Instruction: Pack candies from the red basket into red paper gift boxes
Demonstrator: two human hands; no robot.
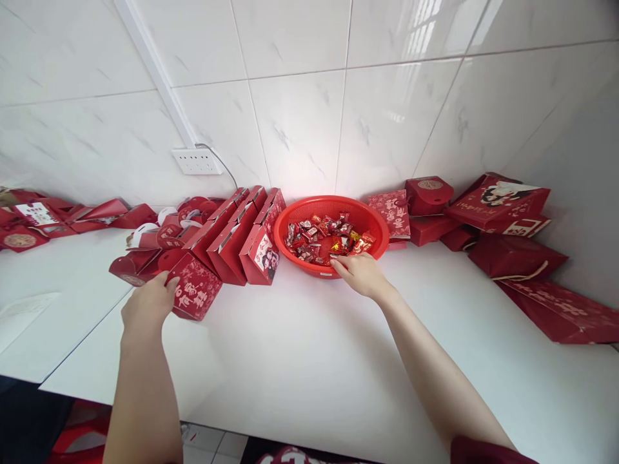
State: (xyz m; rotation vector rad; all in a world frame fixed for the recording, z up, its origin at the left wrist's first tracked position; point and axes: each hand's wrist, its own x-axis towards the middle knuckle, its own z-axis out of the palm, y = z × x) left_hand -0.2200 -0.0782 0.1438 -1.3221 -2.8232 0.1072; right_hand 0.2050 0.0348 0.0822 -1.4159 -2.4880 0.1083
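My left hand (149, 303) grips the edge of a red box (195, 288) with pale lettering, its fingers closed on the near left side. A red plastic basket (382, 248) with wrapped candies (309, 235) stands against the wall. My right hand (358, 272) is at the basket's front rim, fingers bent together over the edge near the candies; whatever its fingertips hold is too small to make out. Between the held box and the basket, several upright red boxes (231, 248) stand in rows.
More red boxes (507, 200) pile up at the right along the wall, and others (99, 212) lie at the far left. A socket strip (197, 161) with a cable is on the tiled wall. The white table (290, 361) has a seam at the left.
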